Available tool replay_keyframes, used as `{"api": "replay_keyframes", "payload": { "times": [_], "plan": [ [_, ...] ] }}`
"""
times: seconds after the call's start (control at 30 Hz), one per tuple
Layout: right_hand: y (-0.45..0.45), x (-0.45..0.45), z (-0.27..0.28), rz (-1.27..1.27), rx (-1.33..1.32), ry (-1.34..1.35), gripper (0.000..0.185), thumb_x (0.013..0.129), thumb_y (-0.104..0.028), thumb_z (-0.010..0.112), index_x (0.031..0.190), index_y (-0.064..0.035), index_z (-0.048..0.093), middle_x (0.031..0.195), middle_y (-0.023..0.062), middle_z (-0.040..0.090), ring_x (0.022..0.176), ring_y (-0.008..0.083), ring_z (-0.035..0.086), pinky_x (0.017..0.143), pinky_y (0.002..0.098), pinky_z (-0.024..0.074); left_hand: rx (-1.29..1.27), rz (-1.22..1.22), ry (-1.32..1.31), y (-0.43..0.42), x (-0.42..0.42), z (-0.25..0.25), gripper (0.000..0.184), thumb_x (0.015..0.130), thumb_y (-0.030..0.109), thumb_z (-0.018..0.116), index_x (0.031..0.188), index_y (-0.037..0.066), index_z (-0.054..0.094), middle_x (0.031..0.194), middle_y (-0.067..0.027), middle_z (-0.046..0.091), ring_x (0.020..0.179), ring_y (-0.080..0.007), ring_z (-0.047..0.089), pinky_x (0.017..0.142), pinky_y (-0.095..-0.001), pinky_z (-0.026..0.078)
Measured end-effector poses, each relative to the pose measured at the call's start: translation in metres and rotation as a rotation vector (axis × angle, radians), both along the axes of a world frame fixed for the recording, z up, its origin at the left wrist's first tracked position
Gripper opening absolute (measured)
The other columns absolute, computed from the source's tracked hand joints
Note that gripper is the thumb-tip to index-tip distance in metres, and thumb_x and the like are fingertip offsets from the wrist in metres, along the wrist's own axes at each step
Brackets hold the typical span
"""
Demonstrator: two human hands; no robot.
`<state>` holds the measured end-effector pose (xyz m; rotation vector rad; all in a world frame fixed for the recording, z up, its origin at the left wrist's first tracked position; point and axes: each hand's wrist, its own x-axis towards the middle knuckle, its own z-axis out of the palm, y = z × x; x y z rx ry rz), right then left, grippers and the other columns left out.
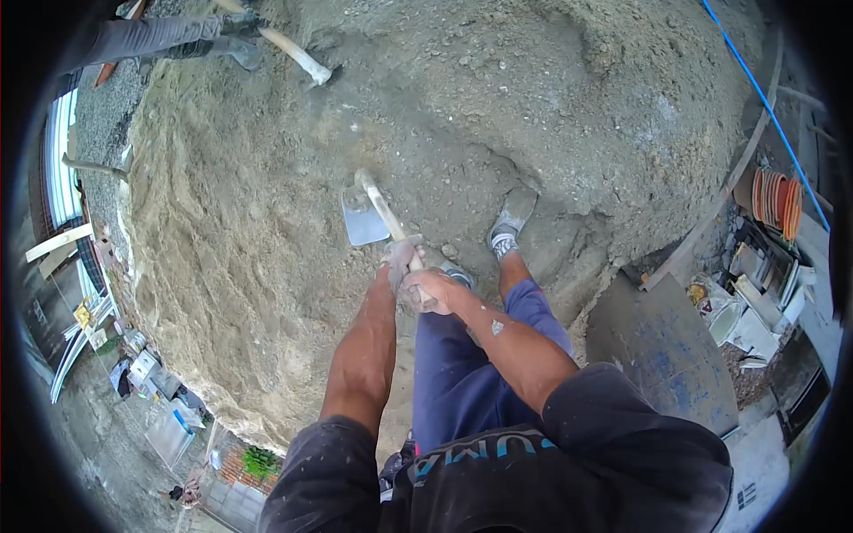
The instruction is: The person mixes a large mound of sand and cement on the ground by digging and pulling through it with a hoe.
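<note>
A: Held out in front: what, exactly, and where?

B: A hoe [384,211] with a pale, round wooden handle [389,219] and a flat, squarish, grey metal blade [365,229]. Out ahead of the body, to the left of the forward grey shoe [515,213], with a broad mound of loose grey-brown earth [258,258] beneath. Touching the soil or just above? Cannot tell.

A: And the grip?

B: Taken up with the left hand [405,255] nearer the blade and the right hand [428,291] close behind, towards the butt. Curled fully around the wood with both, fingers wrapped; no other load to be seen in either.

A: Heavy or light?

B: Likely front-heavy, with most weight at the metal. Probably manageable near the middle, but harder to steady from the butt alone.

A: Stiff? Fragile?

B: Stiff throughout, by the look of it, and hardly fragile. Perhaps a little slippery along the smooth wood, given dusty palms.

A: Best place to hold?

B: On the bare wood, well clear of the blade edge. Better to spread the hands further apart for leverage and against twisting; set close together now, so probably weaker against a sideways turn.
</note>
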<state>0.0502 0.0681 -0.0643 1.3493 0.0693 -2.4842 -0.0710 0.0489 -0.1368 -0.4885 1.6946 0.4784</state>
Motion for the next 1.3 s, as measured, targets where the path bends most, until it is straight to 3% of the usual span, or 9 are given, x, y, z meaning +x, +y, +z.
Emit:
{"api": "replay_keyframes", "payload": {
  "times": [0.17, 0.37, 0.5, 0.73, 0.87, 0.93, 1.03, 1.13, 1.3],
  "plan": [
    [0.042, 0.075, -0.002, 0.293, 0.2, -0.225, 0.018, 0.08, -0.017, 0.068, 0.075, -0.0091, 0.053, 0.064, -0.0005, 0.05, 0.048, 0.0102, 0.047, 0.041, 0.0259, 0.0361, -0.002, 0.422, -0.086, 0.02, 0.099, -0.033, 0.015, 0.085, 0.012, 0.058, 0.076, 0.01, 0.046, 0.055, -0.0003, 0.044, 0.044, -0.0145, 0.047, 0.04, -0.036, 0.044],
    [0.082, 0.122, 0.073, 0.711, 0.421, -0.413, 0.033, 0.082, -0.03, 0.065, 0.098, -0.0015, 0.061, 0.064, 0.0054, 0.056, 0.051, 0.015, 0.055, 0.042, 0.0303, 0.0435, 0.321, 0.778, -0.641, 0.05, 0.177, 0.004, 0.021, 0.082, 0.011, 0.058, 0.068, 0.013, 0.043, 0.055, 0.0012, 0.043, 0.045, -0.0129, 0.043, 0.045, -0.0296, 0.041],
    [0.082, 0.091, 0.094, 1.097, 0.76, -0.368, 0.041, 0.074, -0.032, 0.067, 0.08, 0.0086, 0.063, 0.067, 0.0164, 0.063, 0.052, 0.0217, 0.062, 0.05, 0.0365, 0.0484, 0.473, 1.028, -0.779, 0.021, 0.168, -0.005, 0.027, 0.082, 0.012, 0.061, 0.064, 0.015, 0.042, 0.056, 0.0029, 0.042, 0.05, -0.0122, 0.043, 0.052, -0.0292, 0.04],
    [0.201, 0.149, 0.159, 1.434, 0.863, 0.057, 0.047, 0.077, -0.039, 0.067, 0.083, 0.0079, 0.064, 0.078, 0.0234, 0.065, 0.064, 0.0329, 0.065, 0.057, 0.0436, 0.0475, 0.378, 1.189, -0.504, 0.085, 0.176, 0.061, 0.025, 0.083, 0.016, 0.067, 0.093, 0.011, 0.046, 0.074, -0.0042, 0.051, 0.067, -0.0181, 0.054, 0.066, -0.0331, 0.049],
    [0.295, 0.293, 0.245, 1.349, 1.146, 0.14, 0.056, 0.077, -0.041, 0.07, 0.112, 0.0014, 0.058, 0.082, 0.0198, 0.065, 0.082, 0.0373, 0.063, 0.073, 0.046, 0.0475, 0.525, 1.091, -0.407, 0.145, 0.206, 0.079, 0.033, 0.084, 0.032, 0.065, 0.097, 0.007, 0.046, 0.078, -0.0091, 0.056, 0.074, -0.0242, 0.056, 0.076, -0.0407, 0.051],
    [0.333, 0.376, 0.297, 1.505, 1.111, -0.042, 0.054, 0.079, -0.029, 0.065, 0.124, -0.0033, 0.05, 0.098, 0.0193, 0.064, 0.089, 0.0361, 0.062, 0.075, 0.0444, 0.0492, 0.645, 1.05, -0.373, 0.191, 0.223, 0.11, 0.029, 0.088, 0.034, 0.059, 0.08, 0.007, 0.055, 0.075, -0.0073, 0.057, 0.077, -0.022, 0.057, 0.079, -0.0398, 0.049],
    [0.353, 0.518, 0.327, 1.551, 1.419, -0.513, 0.05, 0.077, -0.017, 0.063, 0.124, -0.0075, 0.051, 0.1, 0.0154, 0.064, 0.097, 0.0356, 0.061, 0.081, 0.0459, 0.0496, 0.88, 0.967, -0.561, 0.274, 0.299, 0.185, 0.019, 0.089, 0.028, 0.06, 0.084, 0.009, 0.06, 0.083, -0.004, 0.064, 0.09, -0.0226, 0.062, 0.088, -0.0418, 0.048],
    [0.36, 0.58, 0.357, 1.555, 1.51, -0.899, 0.046, 0.073, -0.005, 0.06, 0.119, -0.0072, 0.054, 0.096, 0.0137, 0.062, 0.1, 0.034, 0.057, 0.082, 0.0464, 0.049, 0.682, 0.959, -0.747, 0.328, 0.364, 0.239, 0.012, 0.085, 0.022, 0.067, 0.086, 0.013, 0.06, 0.086, -0.0018, 0.064, 0.091, -0.0233, 0.062, 0.085, -0.0413, 0.049],
    [0.337, 0.591, 0.322, 1.539, 1.577, -0.935, 0.025, 0.075, -0.006, 0.057, 0.099, -0.0056, 0.06, 0.093, 0.0143, 0.061, 0.097, 0.0339, 0.058, 0.083, 0.0473, 0.0481, 0.664, 0.92, -0.653, 0.291, 0.378, 0.257, 0.014, 0.088, 0.025, 0.063, 0.083, 0.013, 0.057, 0.08, -0.0008, 0.061, 0.085, -0.0218, 0.061, 0.082, -0.0409, 0.05]
  ]
}}
